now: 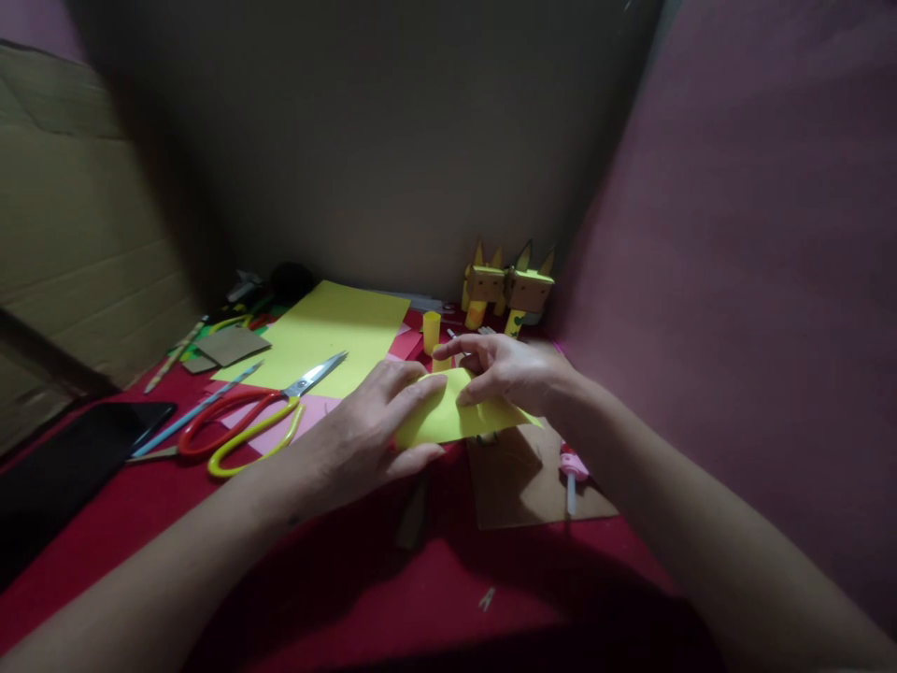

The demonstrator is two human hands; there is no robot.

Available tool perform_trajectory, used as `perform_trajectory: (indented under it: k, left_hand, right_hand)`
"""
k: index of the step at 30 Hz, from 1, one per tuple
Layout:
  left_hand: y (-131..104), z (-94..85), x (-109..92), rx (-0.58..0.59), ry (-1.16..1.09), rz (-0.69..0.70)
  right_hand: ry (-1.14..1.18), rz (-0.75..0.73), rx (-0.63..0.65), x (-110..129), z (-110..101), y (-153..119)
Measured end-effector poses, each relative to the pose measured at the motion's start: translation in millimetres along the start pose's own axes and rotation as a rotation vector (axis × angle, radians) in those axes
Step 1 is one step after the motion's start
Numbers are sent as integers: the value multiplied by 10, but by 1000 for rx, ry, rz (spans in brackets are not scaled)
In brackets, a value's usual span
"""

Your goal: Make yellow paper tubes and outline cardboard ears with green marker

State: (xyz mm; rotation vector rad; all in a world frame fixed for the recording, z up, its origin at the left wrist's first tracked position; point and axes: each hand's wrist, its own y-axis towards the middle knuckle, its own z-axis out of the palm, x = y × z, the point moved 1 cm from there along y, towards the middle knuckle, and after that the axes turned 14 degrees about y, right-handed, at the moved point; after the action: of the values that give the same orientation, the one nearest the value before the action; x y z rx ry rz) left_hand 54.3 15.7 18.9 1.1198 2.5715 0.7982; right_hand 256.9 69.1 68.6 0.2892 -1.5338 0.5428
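Observation:
A small piece of yellow paper is held up between both hands, above the red cloth. My left hand grips its left end, thumb below and fingers on top. My right hand pinches its upper right part, with the index finger stretched out to the left. Just behind the hands stand small yellow paper tubes; one tube shows whole, another is partly covered by the right fingers. Beneath the right forearm lies a sheet of brown cardboard, and a pink-and-white glue-like tube rests on it.
Red-and-yellow-handled scissors lie on yellow sheets and pink paper at left. A blue pencil, a black phone and cardboard pieces are nearby. Two cardboard figures with pointed ears stand at the back. Walls enclose the table.

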Motion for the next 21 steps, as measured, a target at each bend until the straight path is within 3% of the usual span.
perform_trajectory:
  k: [3, 10, 13, 21]
  left_hand:
    - [-4, -26, 15, 17, -12, -39]
    - [19, -225, 153, 186, -108, -130]
    - [-14, -229, 216, 233, -156, -169]
    - [-209, -90, 377, 213, -122, -218]
  right_hand:
    - [22, -10, -8, -2, -7, -1]
    - [143, -83, -20, 128, -25, -93]
    - [213, -192, -53, 197, -28, -140]
    - [418, -580, -205, 181, -34, -245]
